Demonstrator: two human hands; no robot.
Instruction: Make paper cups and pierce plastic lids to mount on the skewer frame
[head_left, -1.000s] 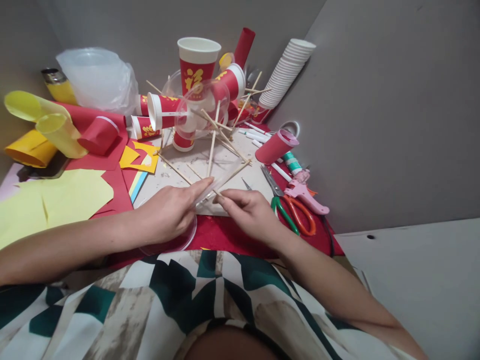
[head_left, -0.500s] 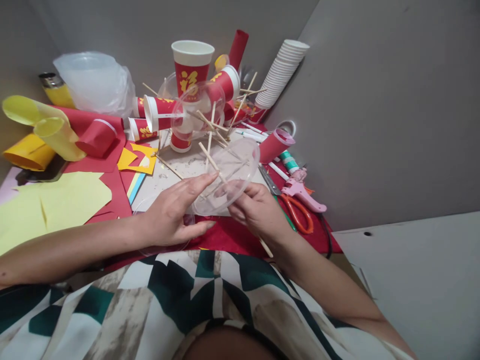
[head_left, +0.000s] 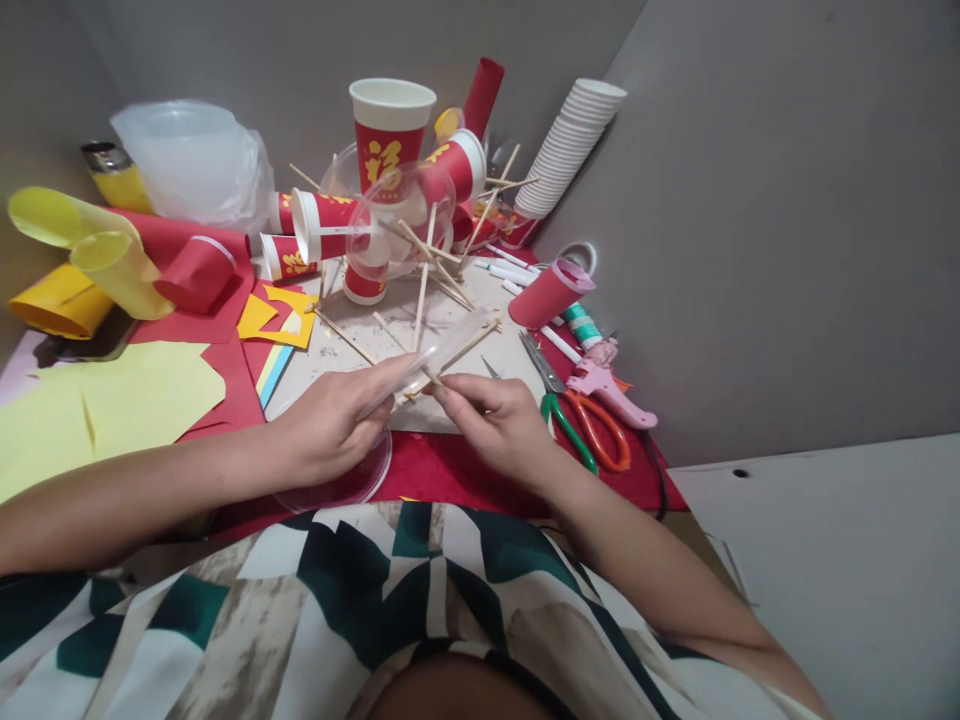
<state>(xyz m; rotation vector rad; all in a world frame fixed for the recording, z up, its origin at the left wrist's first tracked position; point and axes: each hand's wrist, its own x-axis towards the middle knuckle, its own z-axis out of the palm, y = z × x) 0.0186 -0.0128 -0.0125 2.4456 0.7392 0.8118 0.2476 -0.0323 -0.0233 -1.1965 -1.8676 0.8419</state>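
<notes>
My left hand (head_left: 330,425) grips a clear round plastic lid (head_left: 451,345), fingers behind it and the rim tilted nearly edge-on. A thin wooden stick (head_left: 388,331) passes across or through the lid; which one I cannot tell. My right hand (head_left: 501,418) pinches the stick's near end close to the lid. Just beyond both hands stands a structure of red-and-white paper cups (head_left: 391,130), clear lids and wooden sticks on a grey board (head_left: 352,355). Another clear lid (head_left: 375,475) lies below my left wrist, partly covered.
Scissors (head_left: 577,425) with green and orange handles and a pink glue gun (head_left: 611,390) lie at the right. A stack of white cups (head_left: 570,150) leans at the back wall. Yellow paper (head_left: 135,400), rolled paper tubes (head_left: 112,260) and a plastic bag (head_left: 191,160) fill the left.
The lid has turned from face-up to nearly edge-on. My left hand, open beside it before, has closed on the lid. My right hand has gone from the lid's rim to the stick's near end.
</notes>
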